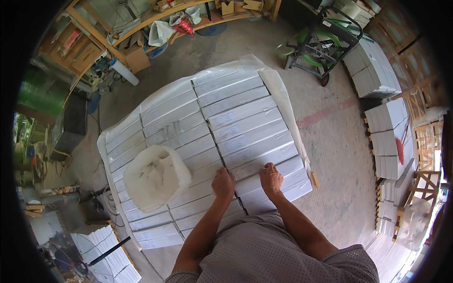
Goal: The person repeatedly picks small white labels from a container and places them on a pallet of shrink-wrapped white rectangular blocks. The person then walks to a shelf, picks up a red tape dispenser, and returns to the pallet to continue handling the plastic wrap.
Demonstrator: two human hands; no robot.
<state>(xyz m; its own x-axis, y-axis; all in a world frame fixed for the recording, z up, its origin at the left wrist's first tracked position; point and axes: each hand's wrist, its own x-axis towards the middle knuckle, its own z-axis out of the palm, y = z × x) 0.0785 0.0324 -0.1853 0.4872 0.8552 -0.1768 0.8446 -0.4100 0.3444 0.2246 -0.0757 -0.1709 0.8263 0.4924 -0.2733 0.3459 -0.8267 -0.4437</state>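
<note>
Long white boxes (245, 126) lie side by side in two main columns in front of me, with printed labels on their ends and glossy clear film over parts of them. My left hand (223, 183) is curled closed at the gap between the columns. To its right, my right hand (271, 179) is also closed, fingers bent down at the edge of a near box. What either hand pinches is hidden or too small to name. Left of my hands, a translucent whitish plastic bag (181, 177) stands open on the boxes, with pale pieces inside. Whitish plastic sheeting (283, 92) borders the stack.
A black-framed hand cart (325, 40) with green parts stands at the far right. Stacks of white boxes (384, 118) line the right side. Wooden shelving (160, 14) holds bags and cartons at the back. More flat white stock (106, 250) lies at the lower left.
</note>
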